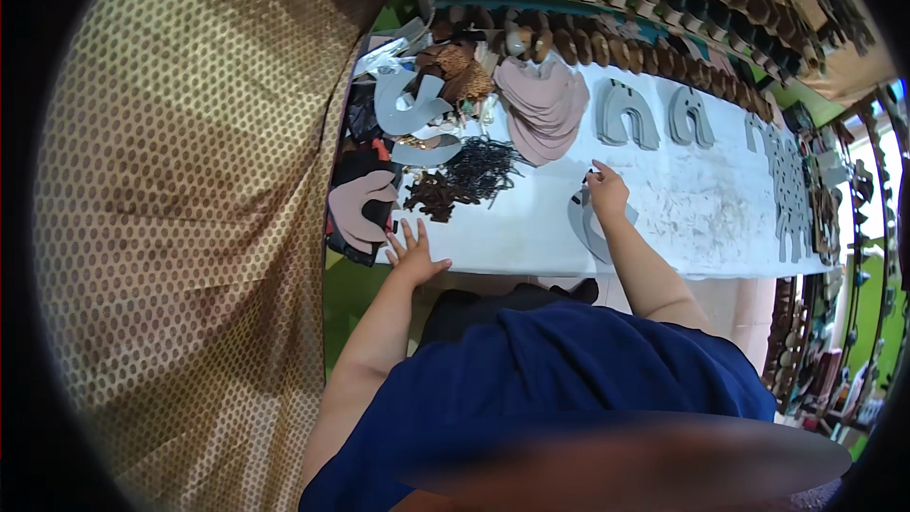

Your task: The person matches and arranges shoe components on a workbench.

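Curtain [199, 171] with a gold dotted pattern fills the whole left side, lol. Next biggest is the white-covered tabletop [512, 251], crowded along its far edge and pretty bare up front, I'd guess to keep a spot free for working. There's a fanned pink stack [545, 114], a tangle of black strips [482, 166] beside it, and 2 stacks of grey arches farther right, probably kept neat so they don't mix. The brown pile [434, 197] sits near the left hand [414, 261], likely for easy reach. That hand is spread wide by the near edge, holding nothing, maybe just steadying the body. The grey curved piece [585, 228] lies flat under the right hand [609, 192], whose fingers are bent in close at a small dark bit [590, 173]. Can't tell if they're pinching it or just pressing it down.
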The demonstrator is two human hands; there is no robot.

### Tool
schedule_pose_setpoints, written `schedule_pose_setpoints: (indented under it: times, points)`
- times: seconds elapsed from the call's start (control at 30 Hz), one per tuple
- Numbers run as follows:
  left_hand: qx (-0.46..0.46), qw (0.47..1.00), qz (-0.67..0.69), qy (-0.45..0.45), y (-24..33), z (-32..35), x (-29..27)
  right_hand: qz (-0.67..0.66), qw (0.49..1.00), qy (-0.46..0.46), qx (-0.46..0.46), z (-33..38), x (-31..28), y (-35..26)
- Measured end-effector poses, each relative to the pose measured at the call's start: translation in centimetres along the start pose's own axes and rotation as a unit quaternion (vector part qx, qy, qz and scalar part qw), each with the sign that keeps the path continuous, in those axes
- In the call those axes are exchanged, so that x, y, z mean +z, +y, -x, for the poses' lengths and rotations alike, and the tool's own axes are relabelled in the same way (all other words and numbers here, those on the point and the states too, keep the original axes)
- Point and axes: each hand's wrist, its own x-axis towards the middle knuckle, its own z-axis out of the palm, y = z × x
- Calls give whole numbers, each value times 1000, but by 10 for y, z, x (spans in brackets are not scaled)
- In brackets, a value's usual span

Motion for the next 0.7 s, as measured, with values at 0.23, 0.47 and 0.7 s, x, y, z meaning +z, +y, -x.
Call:
schedule_pose_setpoints:
  times: [0.23,0.47,0.7]
  points:
    - [-9,1000,-18,8,4,1,2,70,978,-40,-193,35,-27,43]
    - [-16,999,-32,24,2,-2,6,111,910,-7,-399,71,-15,71]
    - [-25,998,-56,19,-1,-7,11,88,909,-13,-406,77,-21,68]
